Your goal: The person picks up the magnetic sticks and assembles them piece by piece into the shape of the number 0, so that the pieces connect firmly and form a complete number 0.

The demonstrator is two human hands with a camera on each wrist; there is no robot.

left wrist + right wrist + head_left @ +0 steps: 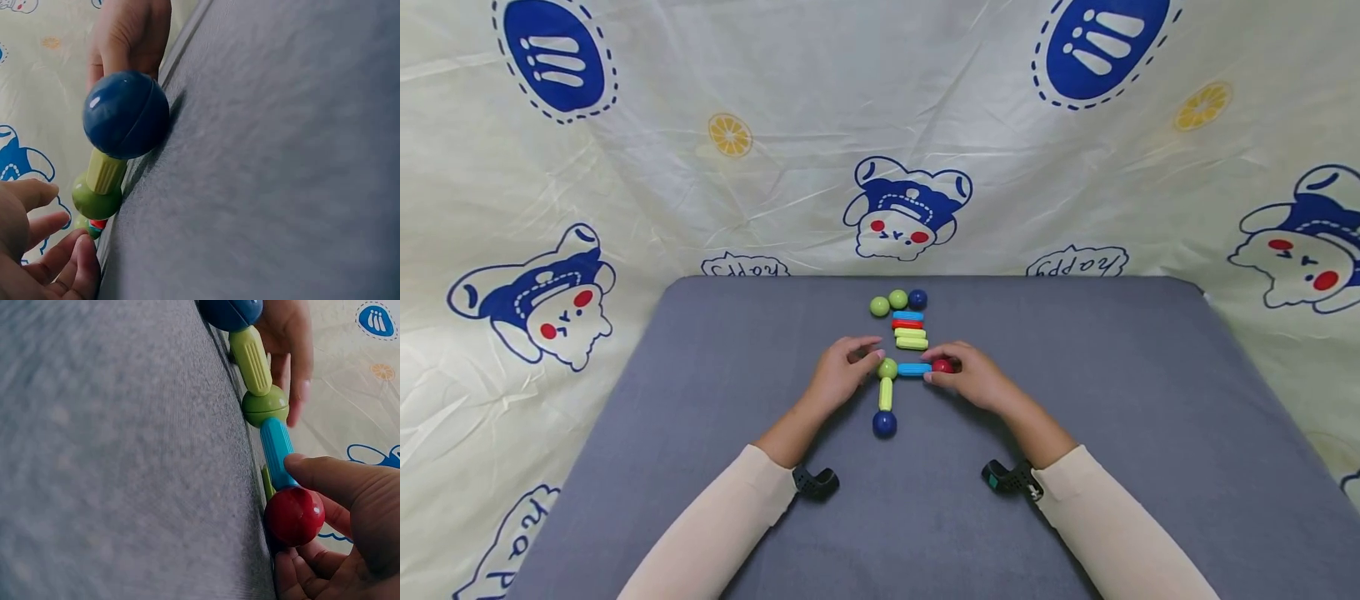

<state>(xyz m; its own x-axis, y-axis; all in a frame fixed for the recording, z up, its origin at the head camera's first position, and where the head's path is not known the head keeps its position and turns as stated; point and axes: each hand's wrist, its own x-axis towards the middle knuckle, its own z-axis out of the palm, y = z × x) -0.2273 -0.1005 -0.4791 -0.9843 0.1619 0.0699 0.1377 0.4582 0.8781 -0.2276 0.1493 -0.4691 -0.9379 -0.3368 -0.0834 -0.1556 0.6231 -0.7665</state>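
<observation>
A bent chain of toy balls and ribbed rods lies on the grey table. A green ball [887, 368] forms its corner. From it a yellow-green rod [886, 395] runs towards me to a dark blue ball [884, 424]. A light blue rod [913, 369] leads right to a red ball [295, 517]. My right hand [973, 379] holds that end, thumb against the blue rod, fingers around the far side of the red ball. Beside the green ball is my left hand [842, 371], thumb and fingers spread apart, holding nothing; in the left wrist view its fingertips stand off the ball.
Behind the chain lie two loose green balls [898, 298] and another dark blue ball [917, 299]. A stack-like row of rods [912, 342], blue, red and yellow-green, lies just in front of them. A printed cloth [805, 200] hangs beyond the table's [1075, 333] far edge.
</observation>
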